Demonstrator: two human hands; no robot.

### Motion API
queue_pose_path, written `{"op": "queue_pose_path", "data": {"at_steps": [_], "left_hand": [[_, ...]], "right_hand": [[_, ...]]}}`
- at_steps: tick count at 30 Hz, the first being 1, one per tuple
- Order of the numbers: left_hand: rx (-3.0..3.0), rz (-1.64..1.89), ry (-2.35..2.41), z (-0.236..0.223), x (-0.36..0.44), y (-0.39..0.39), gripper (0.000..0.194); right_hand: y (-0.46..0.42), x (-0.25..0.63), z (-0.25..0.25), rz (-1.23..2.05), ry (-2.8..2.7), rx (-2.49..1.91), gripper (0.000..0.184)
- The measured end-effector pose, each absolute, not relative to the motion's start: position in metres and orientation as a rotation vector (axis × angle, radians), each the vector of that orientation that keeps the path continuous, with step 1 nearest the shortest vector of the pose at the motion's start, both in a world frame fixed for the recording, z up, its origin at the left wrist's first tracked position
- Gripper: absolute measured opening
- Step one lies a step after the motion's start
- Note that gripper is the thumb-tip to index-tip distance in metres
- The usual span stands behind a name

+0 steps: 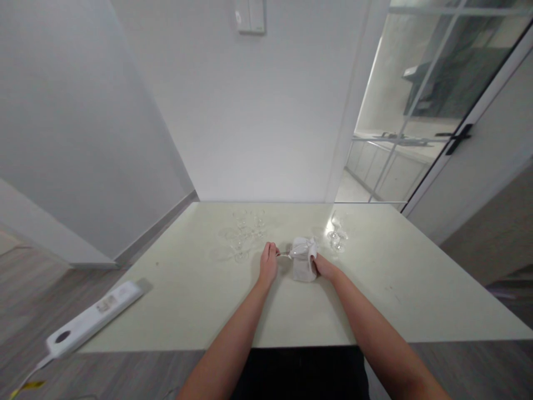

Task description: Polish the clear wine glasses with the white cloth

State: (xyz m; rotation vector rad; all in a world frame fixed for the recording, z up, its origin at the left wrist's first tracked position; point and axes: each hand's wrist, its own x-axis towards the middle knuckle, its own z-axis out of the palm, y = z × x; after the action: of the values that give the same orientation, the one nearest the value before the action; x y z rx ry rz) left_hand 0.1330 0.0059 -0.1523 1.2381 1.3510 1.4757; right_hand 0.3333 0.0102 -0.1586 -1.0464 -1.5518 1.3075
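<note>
Over the middle of the table, my left hand [269, 264] is closed on the foot end of a stemmed glass [284, 255], which lies sideways with its stem pointing right. A pale cloth [304, 270] wraps round the bowl and hangs below it, so most of the bowl is hidden. My right hand [323, 266] grips the cloth from the right side, its fingers partly covered by the fabric. Several clear stemmed glasses [240, 244] stand to the left of my hands. More clear glassware [335, 240] sits just beyond my right hand, hard to make out against the glare.
A pale table [175, 300] meets the white wall [266, 122] at its far edge. On its left front corner lies a white power strip [94, 318] with a cable, overhanging the edge. At the right is a glazed door with a black handle [460, 139].
</note>
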Motion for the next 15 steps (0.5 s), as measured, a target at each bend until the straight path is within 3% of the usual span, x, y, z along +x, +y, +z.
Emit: {"op": "queue_pose_path", "data": {"at_steps": [15], "left_hand": [[1.182, 1.459, 1.366, -0.152, 0.136, 0.010, 0.045]], "right_hand": [[0.017, 0.327, -0.168, 1.290, -1.417, -0.984, 0.067]]}}
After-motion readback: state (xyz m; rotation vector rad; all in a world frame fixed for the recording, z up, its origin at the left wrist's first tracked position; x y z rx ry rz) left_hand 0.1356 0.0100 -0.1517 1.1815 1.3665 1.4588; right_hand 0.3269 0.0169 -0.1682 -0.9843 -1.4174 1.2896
